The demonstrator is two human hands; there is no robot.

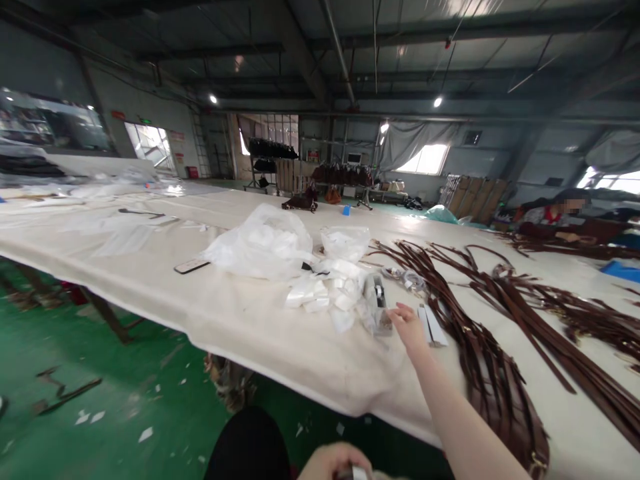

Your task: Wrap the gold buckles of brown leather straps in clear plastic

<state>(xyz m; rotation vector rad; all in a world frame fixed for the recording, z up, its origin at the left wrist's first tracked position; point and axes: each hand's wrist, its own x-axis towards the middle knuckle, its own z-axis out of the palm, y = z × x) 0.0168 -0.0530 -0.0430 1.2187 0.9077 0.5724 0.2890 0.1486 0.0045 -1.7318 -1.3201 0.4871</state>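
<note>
My right hand (407, 325) reaches over the table with its fingers stretched out. Its fingertips are at the near end of a tape dispenser (379, 297); whether they touch it I cannot tell. At the bottom edge my left hand (336, 460) is curled closed around something small with a dark and a white part, mostly cut off by the frame. Left of the dispenser lie loose white pieces (320, 293). White folded strips (433, 325) rest just right of my right hand, beside a bundle of brown leather straps (470, 340).
Behind the white pieces sits a clear plastic bag (265, 240). A phone (191, 266) lies on the cloth-covered table (240, 320). More brown straps (530, 313) spread rightward. Another person (560, 213) is at the far right. Scraps litter the green floor (145, 400).
</note>
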